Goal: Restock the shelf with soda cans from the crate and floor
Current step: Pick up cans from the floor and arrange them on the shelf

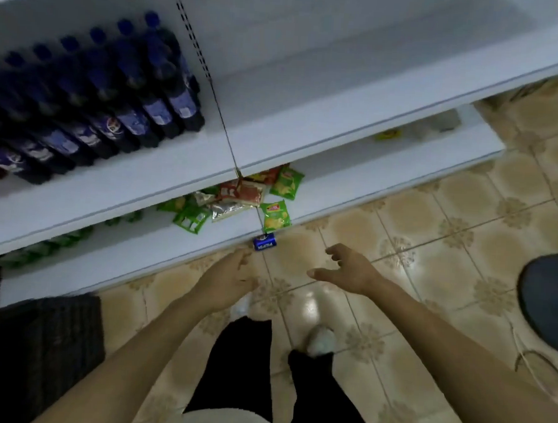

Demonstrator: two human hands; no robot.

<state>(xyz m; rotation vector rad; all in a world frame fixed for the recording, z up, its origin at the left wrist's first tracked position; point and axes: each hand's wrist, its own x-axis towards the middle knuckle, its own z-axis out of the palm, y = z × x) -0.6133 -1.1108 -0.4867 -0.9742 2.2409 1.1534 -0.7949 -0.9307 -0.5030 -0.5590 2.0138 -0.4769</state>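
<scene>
While my left hand and right hand reach down empty and slack, the small blue soda can lies on the tan tiled floor at mid-frame. Floor pickup, I judge: stoop lower, then grasp it.

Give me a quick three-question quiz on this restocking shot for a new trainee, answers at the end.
1. True or false: the blue can is on the floor beside the shelf.
2. What stands at the shelf's left end? A) dark bottles with blue caps B) milk cartons C) glass jars
3. Fill in: the left hand and the right hand are both holding ____.

Key: 1 true; 2 A; 3 nothing.
</scene>
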